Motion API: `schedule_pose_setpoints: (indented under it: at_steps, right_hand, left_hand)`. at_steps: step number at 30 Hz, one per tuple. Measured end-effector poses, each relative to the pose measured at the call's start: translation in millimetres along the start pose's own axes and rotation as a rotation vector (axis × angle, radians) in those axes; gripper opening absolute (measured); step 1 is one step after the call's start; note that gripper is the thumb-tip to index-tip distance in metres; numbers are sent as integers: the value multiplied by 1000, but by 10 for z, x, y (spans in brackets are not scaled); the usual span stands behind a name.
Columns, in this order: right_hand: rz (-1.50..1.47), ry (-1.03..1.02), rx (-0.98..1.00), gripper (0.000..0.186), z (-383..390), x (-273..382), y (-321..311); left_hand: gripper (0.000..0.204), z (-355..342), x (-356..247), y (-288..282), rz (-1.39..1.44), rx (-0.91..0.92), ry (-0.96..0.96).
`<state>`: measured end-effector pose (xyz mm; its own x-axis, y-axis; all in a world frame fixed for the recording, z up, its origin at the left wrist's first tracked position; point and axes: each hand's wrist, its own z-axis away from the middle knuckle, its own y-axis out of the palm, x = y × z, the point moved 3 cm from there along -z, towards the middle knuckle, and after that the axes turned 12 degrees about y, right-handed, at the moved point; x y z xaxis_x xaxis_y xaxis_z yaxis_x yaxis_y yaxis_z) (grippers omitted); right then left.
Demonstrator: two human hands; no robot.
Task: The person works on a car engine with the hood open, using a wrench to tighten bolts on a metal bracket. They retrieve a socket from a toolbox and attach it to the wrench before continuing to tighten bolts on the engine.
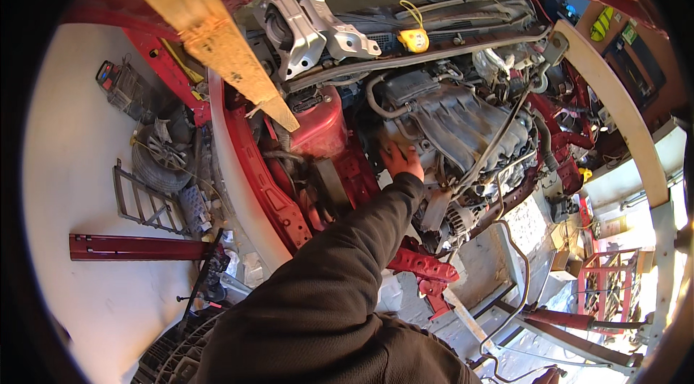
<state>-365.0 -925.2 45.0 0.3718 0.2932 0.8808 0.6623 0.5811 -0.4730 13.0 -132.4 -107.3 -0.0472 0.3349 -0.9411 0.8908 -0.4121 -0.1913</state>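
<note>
Presently, the left hand (402,160) rests against the engine's (470,142) left side, back upward, fingertips hidden; whether it grasps anything cannot be told, and the right hand is out of view. The engine sits in the red bay (267,196), just beyond and to the right of the visible hand. Work appears partway: the bay's front seems stripped, while what fastening remains cannot be judged. Beyond the hand, the dark ribbed intake cover (444,117) has its long axis running rightward and slightly downward. Farther off, a silver bracket (296,33), apparently unfitted, lies left of a yellow tape measure (413,40).
</note>
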Motion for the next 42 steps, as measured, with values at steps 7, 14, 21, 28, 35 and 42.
schedule_pose_setpoints:
  at_steps: [7, 14, 21, 28, 35, 42]
  right_hand:
    - [255, -141, -47, 28, -37, 251, -17]
    - [185, -89, -71, 28, 8, 234, -66]
    - [111, -134, -33, 32, -180, 10, -193]
    - [168, -24, -33, 31, -116, 208, -208]
    - [106, 56, -125, 28, 365, 641, -215]
    - [70, 125, -133, 26, 663, 496, -529]
  left_hand:
    - [82, 64, 80, 82, -84, 4, -39]
    - [83, 64, 65, 69, -84, 0, -36]
    - [84, 41, -22, 10, -89, 15, -29]
    - [86, 67, -135, -40, -108, 62, -95]
    - [85, 94, -222, -78, -179, 38, -70]
    - [84, 114, -280, -91, -226, -3, -79]
